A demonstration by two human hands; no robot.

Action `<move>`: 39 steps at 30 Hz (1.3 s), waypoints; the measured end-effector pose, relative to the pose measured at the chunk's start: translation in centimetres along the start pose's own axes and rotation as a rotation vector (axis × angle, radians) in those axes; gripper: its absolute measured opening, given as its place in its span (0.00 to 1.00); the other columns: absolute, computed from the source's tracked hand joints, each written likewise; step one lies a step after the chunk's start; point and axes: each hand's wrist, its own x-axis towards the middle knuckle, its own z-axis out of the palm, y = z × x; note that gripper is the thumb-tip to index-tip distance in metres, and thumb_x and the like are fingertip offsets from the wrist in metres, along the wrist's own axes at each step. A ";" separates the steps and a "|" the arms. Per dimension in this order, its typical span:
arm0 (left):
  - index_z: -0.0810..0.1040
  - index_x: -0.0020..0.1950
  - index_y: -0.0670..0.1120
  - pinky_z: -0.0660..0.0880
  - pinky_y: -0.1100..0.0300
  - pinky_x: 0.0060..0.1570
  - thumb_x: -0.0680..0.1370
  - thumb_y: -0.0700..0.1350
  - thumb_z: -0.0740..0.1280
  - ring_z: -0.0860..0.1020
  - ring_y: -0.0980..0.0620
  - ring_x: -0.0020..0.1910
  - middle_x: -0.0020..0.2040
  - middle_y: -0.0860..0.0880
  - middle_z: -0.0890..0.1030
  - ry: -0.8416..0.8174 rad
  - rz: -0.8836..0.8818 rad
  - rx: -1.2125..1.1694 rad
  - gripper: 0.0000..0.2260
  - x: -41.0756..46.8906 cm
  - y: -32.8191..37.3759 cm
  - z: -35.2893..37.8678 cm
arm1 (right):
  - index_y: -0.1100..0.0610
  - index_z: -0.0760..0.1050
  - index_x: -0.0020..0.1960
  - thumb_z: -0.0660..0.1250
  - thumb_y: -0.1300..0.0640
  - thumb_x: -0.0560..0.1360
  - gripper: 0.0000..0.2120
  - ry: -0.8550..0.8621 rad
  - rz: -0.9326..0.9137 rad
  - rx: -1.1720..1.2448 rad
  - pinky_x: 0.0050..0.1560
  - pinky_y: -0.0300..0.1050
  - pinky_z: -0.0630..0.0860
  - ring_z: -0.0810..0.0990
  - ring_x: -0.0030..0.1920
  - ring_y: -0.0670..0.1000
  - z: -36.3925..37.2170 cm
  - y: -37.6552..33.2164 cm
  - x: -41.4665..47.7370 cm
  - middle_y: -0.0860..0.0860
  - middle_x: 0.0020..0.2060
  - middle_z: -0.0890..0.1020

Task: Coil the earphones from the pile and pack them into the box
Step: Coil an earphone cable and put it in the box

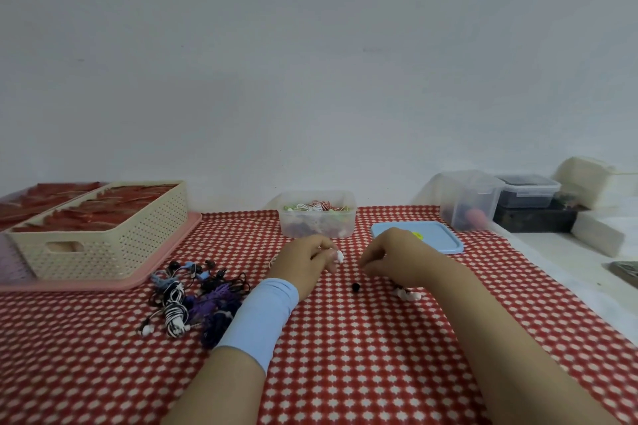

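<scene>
Centrally, the clear box [290, 227] holds coiled earphones [312, 206]; blue lid [440, 239] beside it.

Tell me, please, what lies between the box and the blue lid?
Only a narrow strip of bare checked cloth; the head view shows the box and lid standing apart.

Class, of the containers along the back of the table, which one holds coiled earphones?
The lidless clear box in the centre, beside the blue lid; the cream basket holds red items instead.
</scene>
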 end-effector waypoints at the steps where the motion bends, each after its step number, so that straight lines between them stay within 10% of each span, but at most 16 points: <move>1: 0.83 0.54 0.51 0.74 0.60 0.55 0.82 0.48 0.62 0.80 0.59 0.46 0.44 0.56 0.85 0.002 -0.001 0.002 0.10 0.0 0.1 0.0 | 0.48 0.87 0.49 0.73 0.55 0.76 0.04 0.057 -0.005 0.063 0.43 0.30 0.74 0.81 0.45 0.41 0.0 -0.1 -0.1 0.41 0.44 0.86; 7: 0.80 0.65 0.49 0.72 0.59 0.64 0.81 0.47 0.65 0.78 0.55 0.57 0.60 0.53 0.82 -0.028 -0.041 -0.024 0.13 0.1 -0.3 0.0 | 0.52 0.82 0.46 0.69 0.53 0.79 0.05 0.176 -0.013 0.280 0.33 0.31 0.71 0.76 0.32 0.40 0.7 -1.0 -0.5 0.48 0.40 0.84; 16: 0.83 0.49 0.55 0.76 0.56 0.54 0.79 0.53 0.66 0.78 0.59 0.47 0.45 0.58 0.83 0.214 0.120 0.071 0.07 0.2 -0.5 -0.1 | 0.59 0.86 0.47 0.75 0.58 0.75 0.04 0.170 0.029 0.734 0.26 0.38 0.67 0.75 0.26 0.47 0.7 -1.8 -1.1 0.48 0.31 0.84; 20: 0.77 0.45 0.59 0.58 0.55 0.56 0.83 0.56 0.58 0.74 0.60 0.50 0.38 0.60 0.82 0.220 0.108 0.166 0.11 0.1 0.3 -0.1 | 0.59 0.85 0.49 0.73 0.59 0.76 0.05 0.131 0.046 0.862 0.26 0.40 0.63 0.74 0.28 0.48 0.7 -1.7 -1.0 0.52 0.35 0.84; 24: 0.79 0.44 0.59 0.72 0.54 0.59 0.83 0.52 0.58 0.78 0.55 0.48 0.42 0.59 0.81 0.104 0.032 -0.076 0.13 0.6 -0.3 0.4 | 0.59 0.85 0.49 0.71 0.60 0.78 0.05 0.095 0.054 0.893 0.25 0.38 0.62 0.73 0.27 0.47 0.7 -2.1 -1.1 0.50 0.37 0.85; 28: 0.82 0.62 0.51 0.68 0.75 0.51 0.83 0.44 0.61 0.78 0.61 0.55 0.55 0.57 0.82 -0.003 0.033 -0.235 0.12 0.1 -0.2 0.4 | 0.58 0.85 0.49 0.71 0.58 0.78 0.05 0.086 0.068 0.902 0.25 0.38 0.64 0.74 0.28 0.47 0.8 -1.9 -1.1 0.52 0.41 0.86; 39: 0.83 0.56 0.49 0.74 0.62 0.58 0.78 0.45 0.70 0.83 0.61 0.49 0.45 0.53 0.86 -0.002 -0.040 -0.557 0.07 -0.1 0.2 0.3 | 0.60 0.85 0.50 0.71 0.61 0.77 0.05 0.081 0.029 0.971 0.27 0.41 0.74 0.79 0.30 0.51 1.0 -1.9 -1.2 0.59 0.42 0.86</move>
